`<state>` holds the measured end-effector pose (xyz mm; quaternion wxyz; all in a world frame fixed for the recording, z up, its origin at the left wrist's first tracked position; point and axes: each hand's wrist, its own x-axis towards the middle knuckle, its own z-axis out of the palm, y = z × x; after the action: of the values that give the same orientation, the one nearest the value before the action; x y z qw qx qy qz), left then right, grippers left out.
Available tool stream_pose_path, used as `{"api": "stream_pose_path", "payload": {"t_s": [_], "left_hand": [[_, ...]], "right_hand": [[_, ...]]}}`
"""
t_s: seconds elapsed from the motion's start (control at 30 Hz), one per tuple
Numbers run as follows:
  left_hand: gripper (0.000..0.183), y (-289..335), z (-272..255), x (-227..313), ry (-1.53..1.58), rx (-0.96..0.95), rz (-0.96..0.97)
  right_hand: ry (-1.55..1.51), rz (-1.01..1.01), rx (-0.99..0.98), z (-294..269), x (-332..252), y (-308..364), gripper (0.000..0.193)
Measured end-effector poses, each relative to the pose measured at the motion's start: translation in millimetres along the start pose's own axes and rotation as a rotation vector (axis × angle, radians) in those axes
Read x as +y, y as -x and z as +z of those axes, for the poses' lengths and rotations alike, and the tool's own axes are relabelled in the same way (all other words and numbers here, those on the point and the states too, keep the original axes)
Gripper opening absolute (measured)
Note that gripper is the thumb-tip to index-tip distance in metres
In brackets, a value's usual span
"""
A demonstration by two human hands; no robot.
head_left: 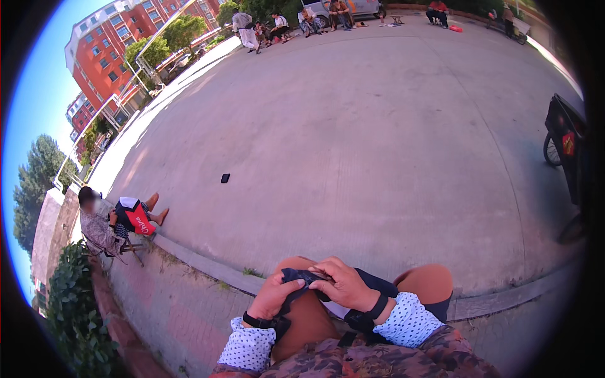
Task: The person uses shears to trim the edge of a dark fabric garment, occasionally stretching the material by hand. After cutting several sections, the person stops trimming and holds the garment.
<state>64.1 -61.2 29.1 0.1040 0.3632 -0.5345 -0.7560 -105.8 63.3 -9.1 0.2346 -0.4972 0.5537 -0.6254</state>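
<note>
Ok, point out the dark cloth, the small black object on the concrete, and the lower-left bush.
Dark cloth (296,274), head view: upper fold.
Small black object (225,178), head view: its middle.
Lower-left bush (77,309), head view: its leaves.

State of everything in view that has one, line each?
dark cloth: bunched, held between both hands
left hand: closed, pinching dark cloth
right hand: closed, pinching dark cloth
black wristbands: worn
small black object: lying on pavement, untouched
low seat: occupied
black wheeled cart: upright, right edge
</note>
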Motion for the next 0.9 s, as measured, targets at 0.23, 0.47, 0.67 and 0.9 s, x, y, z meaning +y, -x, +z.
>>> {"api": "stream_pose_path", "payload": {"t_s": [0.23, 0.47, 0.67, 0.9], "left_hand": [[0.021, -5.9, -5.2, -7.5, -0.024, -0.001, -0.001], [0.021, -9.8, -4.8, -1.7, -0.001, -0.023, -0.012], [0.022, -2.9, -3.4, -5.7, -0.032, -0.012, 0.005], [0.021, 6.0, 5.5, 1.0, -0.017, 0.007, -0.004]], "right_hand": [[0.147, -0.168, -0.044, 9.6, 9.4, 5.7, 0.014], [0.166, -0.150, -0.040, 7.2, 10.4, 1.2, 0.012], [0.243, -0.234, 0.031, 11.5, 9.9, 7.1, 0.018], [0.013, -0.054, 0.088, 12.8, 12.4, 13.5, 0.008]]}}
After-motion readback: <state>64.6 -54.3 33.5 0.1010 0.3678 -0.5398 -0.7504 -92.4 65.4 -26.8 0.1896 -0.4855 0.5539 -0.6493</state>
